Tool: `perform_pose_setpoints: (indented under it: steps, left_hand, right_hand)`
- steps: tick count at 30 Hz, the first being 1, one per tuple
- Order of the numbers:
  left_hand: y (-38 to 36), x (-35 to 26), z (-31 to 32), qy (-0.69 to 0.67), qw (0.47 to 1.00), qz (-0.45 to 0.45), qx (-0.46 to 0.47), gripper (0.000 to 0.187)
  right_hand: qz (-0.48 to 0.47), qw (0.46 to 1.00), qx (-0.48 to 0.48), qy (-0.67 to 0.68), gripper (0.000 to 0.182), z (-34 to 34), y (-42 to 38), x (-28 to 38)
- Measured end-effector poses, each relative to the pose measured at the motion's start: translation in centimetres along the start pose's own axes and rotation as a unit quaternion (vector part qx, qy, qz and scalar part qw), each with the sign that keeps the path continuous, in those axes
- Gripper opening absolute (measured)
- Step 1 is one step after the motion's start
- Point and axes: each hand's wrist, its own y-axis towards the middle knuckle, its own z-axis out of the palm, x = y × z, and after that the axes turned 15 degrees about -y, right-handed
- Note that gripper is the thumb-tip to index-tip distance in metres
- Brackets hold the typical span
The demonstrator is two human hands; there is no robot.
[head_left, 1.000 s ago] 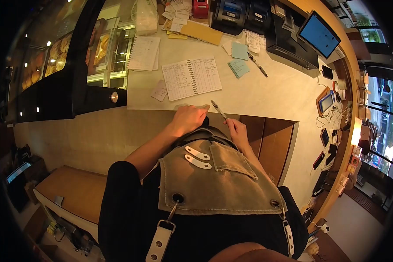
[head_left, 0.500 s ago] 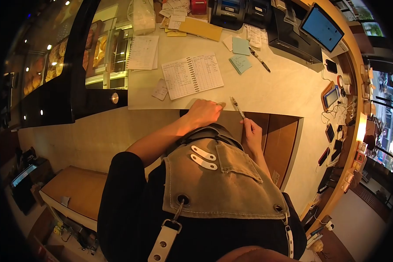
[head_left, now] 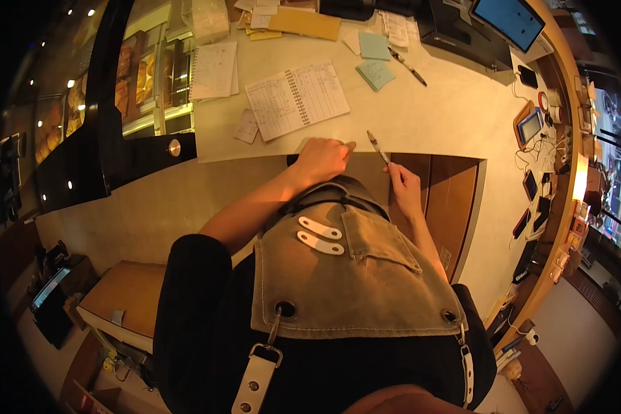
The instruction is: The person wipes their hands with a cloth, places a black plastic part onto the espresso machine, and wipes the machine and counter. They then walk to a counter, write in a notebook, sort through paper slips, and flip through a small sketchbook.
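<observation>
My left hand (head_left: 323,159) rests at the front edge of the counter, its fingers curled in. A small darker tip shows at its front, and I cannot make out what, if anything, it holds. Just beyond lies an open spiral notebook (head_left: 272,103) with handwritten pages. My right hand (head_left: 405,185) is closed around the lower end of a pen (head_left: 378,146), which points away from me over the counter edge. A small paper card (head_left: 246,127) lies left of the notebook.
Farther back are blue-green sticky notes (head_left: 375,74), another pen (head_left: 408,67), a yellow envelope (head_left: 300,25) and a second notepad (head_left: 212,70). A tablet screen (head_left: 509,22) stands back right. Phones and cables line the right side. A glass pastry case (head_left: 145,83) borders the left.
The view has tilted, so the counter and notebook sit higher in the frame. Both hands keep nearly the same pose, and the pen stays in my right hand.
</observation>
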Motion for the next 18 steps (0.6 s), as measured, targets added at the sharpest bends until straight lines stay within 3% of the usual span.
perform_pose_setpoints:
  steps: [5, 10, 18]
  left_hand:
    - [-1.4, -0.4, -0.5, 0.001, 0.999, -0.035, -0.022, 0.032]
    - [-2.0, -0.2, -0.8, -0.04, 0.997, -0.041, -0.056, 0.029]
    - [-4.9, 2.0, -1.2, -0.061, 0.985, -0.004, -0.159, 0.029]
  right_hand:
    - [-0.043, 0.999, -0.027, 0.016, 0.034, 0.8, -0.2, 0.8]
    - [-0.014, 1.0, 0.022, -0.004, 0.033, 1.3, -0.3, 0.7]
    - [-0.06, 0.998, 0.014, -0.008, 0.032, 1.9, 0.3, 1.1]
